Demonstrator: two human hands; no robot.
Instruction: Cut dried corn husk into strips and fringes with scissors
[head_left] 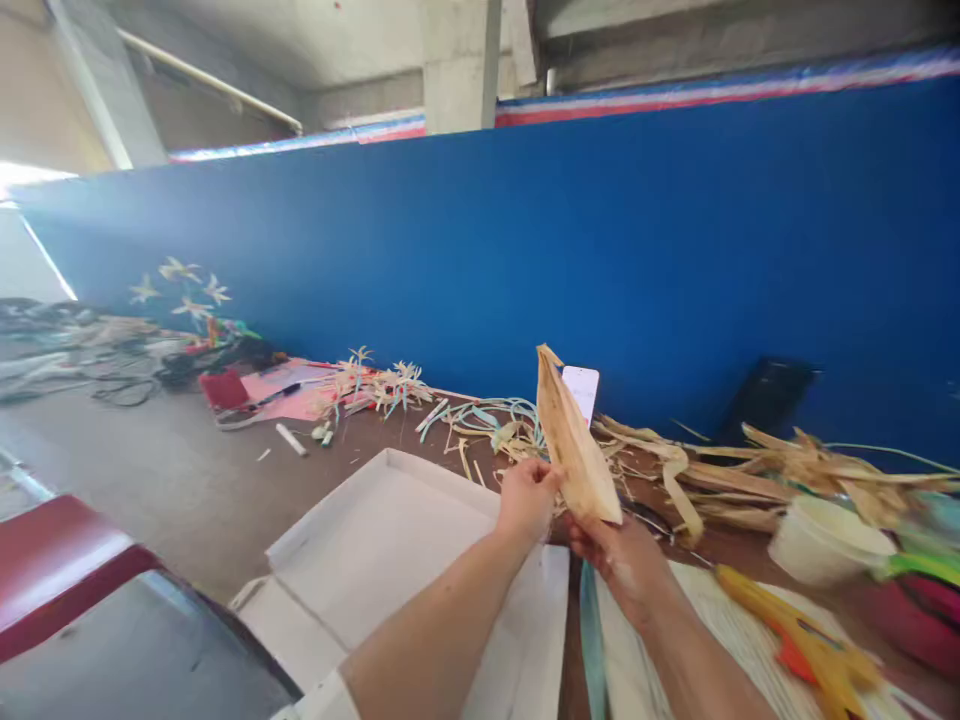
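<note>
On my feed, the left hand (529, 497) and right hand (616, 562) are bare, fingers and wrists included. A whitish sleeve (327, 699) shows at the left elbow, just its hem and a small, blurred patch of cloth. My right forearm (694, 632) is bare as far as I can see.

Surface (184, 450): open box (390, 540); craft flowers (397, 385) at its 12 o'clock, phone (583, 388) at 1, glue gun (802, 640) on papers (712, 615) at 3. Cup (825, 545) at glue gun's 12, dried husks (806, 465) behind it. Partition (480, 260) behind surface.
</note>
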